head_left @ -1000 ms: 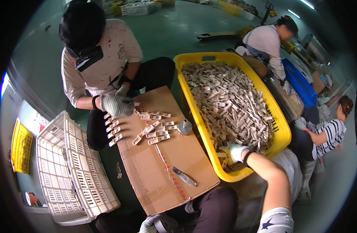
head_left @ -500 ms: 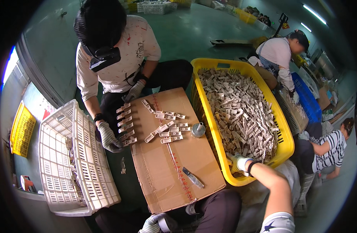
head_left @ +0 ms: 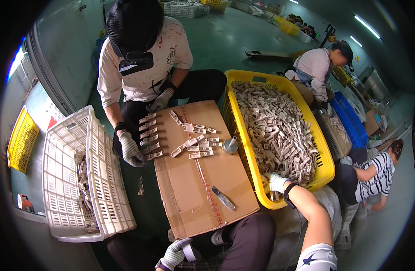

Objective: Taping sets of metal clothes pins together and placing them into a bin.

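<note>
My right hand (head_left: 278, 183), in a white glove, reaches over the near rim of a yellow crate (head_left: 325, 177) onto a heap of small beige plastic pieces (head_left: 282, 131). Its fingertips are partly hidden among them. Low in the view, beside my knee, my gloved left hand (head_left: 174, 254) is closed around a pale roll-shaped object (head_left: 189, 252). Between me and a co-worker lies a cardboard box (head_left: 180, 189). Beige pieces (head_left: 189, 144) are grouped on its far half, with a row (head_left: 148, 135) along its left edge. A folding knife (head_left: 223, 198) and a small nozzled bottle (head_left: 230, 145) also rest there.
A white slatted basket (head_left: 112, 189) with some pieces inside stands at left. Across the box sits a co-worker (head_left: 146, 63), one gloved hand (head_left: 131, 150) near the row. Two more people work at right by a blue crate (head_left: 349, 117). Another yellow crate (head_left: 22, 140) is at far left.
The whole view has shifted slightly. The co-worker's gloved hand has drawn back from the row's near end. My right hand stays in the crate, and more of my left hand shows.
</note>
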Demonstrator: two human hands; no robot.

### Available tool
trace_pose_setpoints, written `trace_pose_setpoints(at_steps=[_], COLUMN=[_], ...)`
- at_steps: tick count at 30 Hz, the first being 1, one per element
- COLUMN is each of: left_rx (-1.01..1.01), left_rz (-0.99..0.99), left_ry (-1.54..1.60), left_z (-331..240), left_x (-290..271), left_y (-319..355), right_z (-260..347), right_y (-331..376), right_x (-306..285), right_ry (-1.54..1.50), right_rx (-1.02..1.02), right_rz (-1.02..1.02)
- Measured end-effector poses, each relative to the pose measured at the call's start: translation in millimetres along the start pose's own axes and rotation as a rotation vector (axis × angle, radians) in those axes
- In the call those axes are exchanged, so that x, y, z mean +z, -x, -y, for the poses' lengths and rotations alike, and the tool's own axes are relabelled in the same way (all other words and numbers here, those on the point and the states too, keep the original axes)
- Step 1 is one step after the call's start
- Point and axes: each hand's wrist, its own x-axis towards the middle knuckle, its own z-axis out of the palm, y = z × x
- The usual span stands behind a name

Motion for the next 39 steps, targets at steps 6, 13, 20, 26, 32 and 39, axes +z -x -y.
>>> trace_pose_setpoints(at_steps=[6,13,20,26,32,39], left_rx=[0.112,-0.015,0.173,0.205,0.208,0.221], left_rz=[0.057,0.015,0.064,0.045,0.08,0.067], left_ry=[-0.257,-0.169,-0.323,-0.363,-0.259,-0.504], left_z=[-6.5,-17.9,6.0,-0.7,-2.8,-6.4], left_x=[4.7,20.8,-2.6,3.4,5.8,1.4], left_y=[10.2,2.1,-3.6,3.3,2.0,1.4], right_z=[86.7,89.2,219.4,331.6,365.2,364.0], right_y=[57.9,113.4,170.5,130.3,64.7,-0.7], right_x=[-37.8,-81.9,-111.6,-67.8,-11.9,5.1], right_ry=[0.275,-0.676,-0.963,-1.096,-0.836,-1.038], right_rx=[0.275,-0.111,-0.32,-0.458,-0.316,-0.313], right_rz=[-0.167,-0.33,-0.096,0.15,0.191,0.332])
